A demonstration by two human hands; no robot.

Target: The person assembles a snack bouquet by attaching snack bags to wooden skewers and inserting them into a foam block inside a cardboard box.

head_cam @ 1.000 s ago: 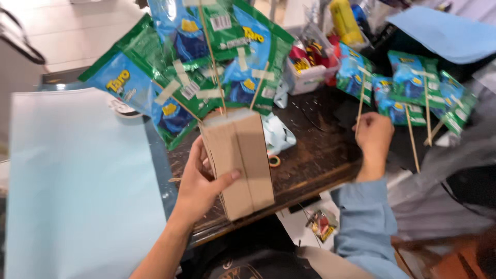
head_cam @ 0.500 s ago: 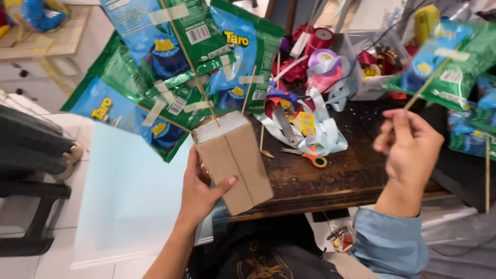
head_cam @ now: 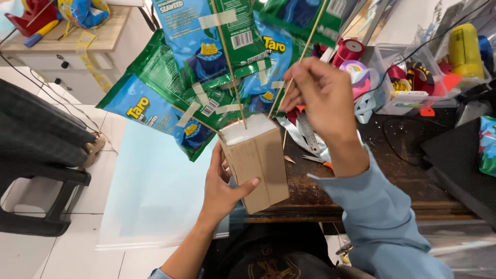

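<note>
My left hand [head_cam: 223, 182] grips a tall brown cardboard box [head_cam: 258, 163] topped with white foam [head_cam: 247, 129], held over the near edge of a dark wooden table [head_cam: 361, 194]. Several green-and-blue snack packets [head_cam: 206, 67], each taped to a thin wooden skewer [head_cam: 230, 62], stand stuck in the foam and fan out upward. My right hand [head_cam: 323, 98] pinches another skewer [head_cam: 305, 49] carrying a green packet [head_cam: 305, 18], its lower end angled down toward the foam.
Ribbon spools [head_cam: 349, 51], a clear plastic tub [head_cam: 408, 85] of craft bits, scissors [head_cam: 318, 161] and black sheets [head_cam: 457, 160] crowd the table. A pale blue sheet [head_cam: 155, 191] lies on the floor at left, next to a black bench [head_cam: 39, 155] and a wooden cabinet [head_cam: 72, 46].
My right hand swung left from the table's right side with a packet skewer and now holds it over the box. The view shifted left; my left hand kept its grip.
</note>
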